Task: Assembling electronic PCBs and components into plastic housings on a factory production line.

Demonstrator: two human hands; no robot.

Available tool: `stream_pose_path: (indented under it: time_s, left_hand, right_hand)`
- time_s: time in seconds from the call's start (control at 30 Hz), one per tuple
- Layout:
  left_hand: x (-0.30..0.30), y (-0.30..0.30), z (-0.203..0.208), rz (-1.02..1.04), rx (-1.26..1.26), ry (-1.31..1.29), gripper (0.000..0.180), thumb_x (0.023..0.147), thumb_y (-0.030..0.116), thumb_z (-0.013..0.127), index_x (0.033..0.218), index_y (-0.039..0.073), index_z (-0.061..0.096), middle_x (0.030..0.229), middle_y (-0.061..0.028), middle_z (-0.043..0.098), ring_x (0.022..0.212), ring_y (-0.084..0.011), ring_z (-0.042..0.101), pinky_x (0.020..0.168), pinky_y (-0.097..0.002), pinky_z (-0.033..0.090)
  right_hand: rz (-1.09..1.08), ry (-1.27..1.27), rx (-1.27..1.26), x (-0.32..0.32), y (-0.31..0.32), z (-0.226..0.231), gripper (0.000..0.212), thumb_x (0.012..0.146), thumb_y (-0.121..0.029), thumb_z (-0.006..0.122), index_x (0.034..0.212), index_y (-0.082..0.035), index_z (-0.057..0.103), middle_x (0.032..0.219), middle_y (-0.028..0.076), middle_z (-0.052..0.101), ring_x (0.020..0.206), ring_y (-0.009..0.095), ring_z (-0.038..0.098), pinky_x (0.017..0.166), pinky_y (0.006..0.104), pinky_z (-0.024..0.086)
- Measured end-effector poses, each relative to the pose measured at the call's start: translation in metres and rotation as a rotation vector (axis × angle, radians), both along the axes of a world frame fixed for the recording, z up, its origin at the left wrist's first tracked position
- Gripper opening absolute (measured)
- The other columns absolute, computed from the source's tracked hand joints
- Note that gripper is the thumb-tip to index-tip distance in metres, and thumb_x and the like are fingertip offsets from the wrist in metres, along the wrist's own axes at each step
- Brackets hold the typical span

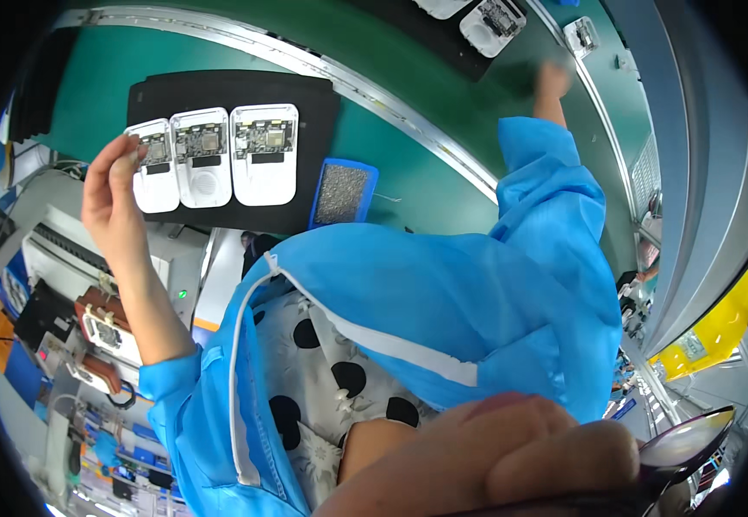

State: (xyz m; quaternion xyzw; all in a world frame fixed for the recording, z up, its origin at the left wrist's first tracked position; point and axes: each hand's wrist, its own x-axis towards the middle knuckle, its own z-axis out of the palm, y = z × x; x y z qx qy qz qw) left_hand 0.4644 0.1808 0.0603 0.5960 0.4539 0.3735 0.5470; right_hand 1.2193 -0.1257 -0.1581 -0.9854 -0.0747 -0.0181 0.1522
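Note:
My left hand (pixel 115 185) is closed in a pinch at the upper left edge of the leftmost white plastic housing (pixel 158 191). Whatever lies between its fingertips, if anything, is too small to make out. Three such housings, each with an exposed green-grey circuit board (pixel 271 135), lie side by side on a black mat (pixel 314 108). My right hand (pixel 553 79) is stretched far out to the upper right, over the green surface. Motion smears its fingers. Nearest to it is another white housing with a circuit board (pixel 492 28).
A blue tray (pixel 374 177) of small metal screws sits right of the mat. Metal rails (pixel 365 86) cross the green bench (pixel 408 159). Beyond the right rail lies one more white part with a board (pixel 581 37). Equipment with brown fixtures (pixel 102 314) stands at left.

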Motion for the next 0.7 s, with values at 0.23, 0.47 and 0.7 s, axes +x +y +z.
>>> stream_pose_path:
  time_s: [0.23,0.47,0.7]
  left_hand:
    - [-0.038,-0.027,0.019,0.061,0.023,0.12,0.024,0.106,0.01,0.057,0.122,-0.004,0.066,0.121,-0.0137,0.07,0.109,-0.0189,0.067,0.101,-0.0314,0.05]
    - [-0.066,-0.033,0.01,0.072,0.076,0.199,0.023,0.104,0.014,0.061,0.119,-0.002,0.068,0.113,-0.0065,0.07,0.102,-0.0138,0.065,0.096,-0.0277,0.048]
    - [-0.067,-0.034,0.017,0.064,0.114,0.089,0.021,0.104,0.015,0.061,0.116,-0.001,0.069,0.113,-0.0084,0.07,0.1,-0.0154,0.066,0.094,-0.0291,0.05]
  right_hand:
    - [0.095,0.093,-0.246,0.011,0.022,-0.014,0.056,0.084,-0.043,0.071,0.117,0.002,0.067,0.117,0.023,0.069,0.111,0.036,0.066,0.097,0.0433,0.05]
    - [-0.014,0.072,-0.294,0.047,0.028,0.008,0.042,0.084,-0.038,0.075,0.107,-0.003,0.071,0.106,0.018,0.073,0.1,0.032,0.069,0.088,0.0405,0.052]
    - [0.137,-0.258,0.051,0.009,0.035,0.051,0.029,0.083,-0.033,0.08,0.096,-0.007,0.075,0.096,0.012,0.077,0.089,0.029,0.072,0.079,0.0376,0.055]
